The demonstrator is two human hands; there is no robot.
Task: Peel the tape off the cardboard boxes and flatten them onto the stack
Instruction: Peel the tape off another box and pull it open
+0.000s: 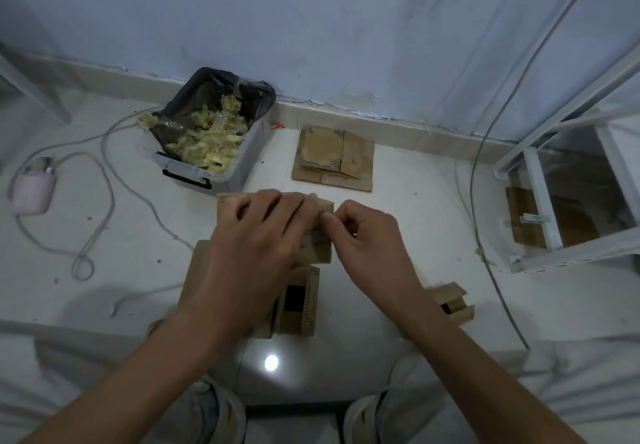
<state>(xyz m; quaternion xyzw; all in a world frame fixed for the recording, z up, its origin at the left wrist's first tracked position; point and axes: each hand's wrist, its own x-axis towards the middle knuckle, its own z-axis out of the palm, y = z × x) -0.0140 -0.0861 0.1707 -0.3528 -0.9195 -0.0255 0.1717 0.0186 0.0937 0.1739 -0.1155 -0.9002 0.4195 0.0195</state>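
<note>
Kneeling over white floor (381, 180), pressing left hand (252, 253), fingers spread flat, on small cardboard box (320, 246). Pinching at box's right edge with curled right hand (363, 235); tape itself too blurred to tell. Lying beyond near wall: flattened stack (334, 159), beside scrap-filled bin (221, 132).

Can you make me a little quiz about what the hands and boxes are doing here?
1. True or false: the left hand lies on top of the cardboard box.
2. What fills the bin? A) water B) crumpled tape C) toys
3. Where is the flattened stack: near the wall or on the person's lap?

Key:
1. True.
2. B.
3. Near the wall, right of the bin. The right hand pinches at the box's right edge.
</note>
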